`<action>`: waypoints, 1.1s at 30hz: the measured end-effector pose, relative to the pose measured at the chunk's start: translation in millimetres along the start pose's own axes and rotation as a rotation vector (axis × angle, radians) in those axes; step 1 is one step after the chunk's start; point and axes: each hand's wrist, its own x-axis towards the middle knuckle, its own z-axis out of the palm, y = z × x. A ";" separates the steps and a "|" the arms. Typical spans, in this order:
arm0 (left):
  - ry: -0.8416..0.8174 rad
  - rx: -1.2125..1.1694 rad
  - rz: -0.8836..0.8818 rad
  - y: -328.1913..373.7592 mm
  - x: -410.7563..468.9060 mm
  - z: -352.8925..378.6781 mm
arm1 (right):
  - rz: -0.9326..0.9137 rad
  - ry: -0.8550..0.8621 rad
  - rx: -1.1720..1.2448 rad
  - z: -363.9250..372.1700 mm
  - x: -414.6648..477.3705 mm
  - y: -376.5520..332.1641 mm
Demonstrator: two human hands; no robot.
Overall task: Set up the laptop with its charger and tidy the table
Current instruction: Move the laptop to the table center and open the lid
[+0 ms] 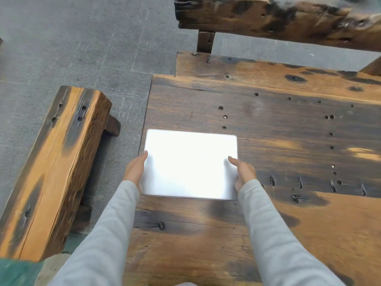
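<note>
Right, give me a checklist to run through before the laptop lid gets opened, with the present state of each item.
1. Laptop lid closed and lying flat on the wooden table: ok.
2. Left hand on the laptop's left edge: ok.
3. Right hand on the right edge: ok.
4. Laptop clear of the table's left edge: not ok; its left side sits right at that edge, so I would slide it inward first.
5. Tabletop behind the laptop free for the lid to swing back: ok.
6. Charger within reach: cannot tell; none shows in the head view.
</note>
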 end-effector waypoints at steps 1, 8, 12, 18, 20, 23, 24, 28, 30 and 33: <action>-0.020 -0.008 0.031 6.7 -6.7 -6.7 | -0.037 -0.019 0.031 -3.7 -12.9 -1.0; -0.123 -0.075 0.231 45.5 -90.2 -43.7 | -0.227 -0.154 0.099 -28.8 -128.9 -0.2; -0.189 -0.123 0.267 45.3 -135.6 -62.9 | -0.345 -0.131 0.119 -40.1 -179.6 8.6; -0.237 -0.168 0.288 26.7 -181.5 -87.4 | -0.418 -0.170 0.166 -72.2 -224.9 28.3; -0.242 -0.194 0.272 22.4 -194.4 -87.1 | -0.444 -0.182 0.181 -87.0 -232.3 35.5; -0.276 -0.198 0.285 13.7 -217.9 -79.1 | -0.472 -0.182 0.226 -113.7 -237.5 44.3; -0.279 -0.192 0.298 9.4 -226.4 -74.7 | -0.480 -0.179 0.245 -124.0 -240.0 46.9; -0.283 -0.163 0.343 -7.4 -261.9 -49.2 | -0.518 -0.155 0.321 -176.8 -248.3 63.6; -0.306 -0.130 0.357 -17.8 -282.0 -32.4 | -0.525 -0.140 0.376 -208.4 -253.1 75.4; -0.353 -0.063 0.390 -39.9 -310.7 -5.2 | -0.524 -0.070 0.461 -258.8 -262.8 96.1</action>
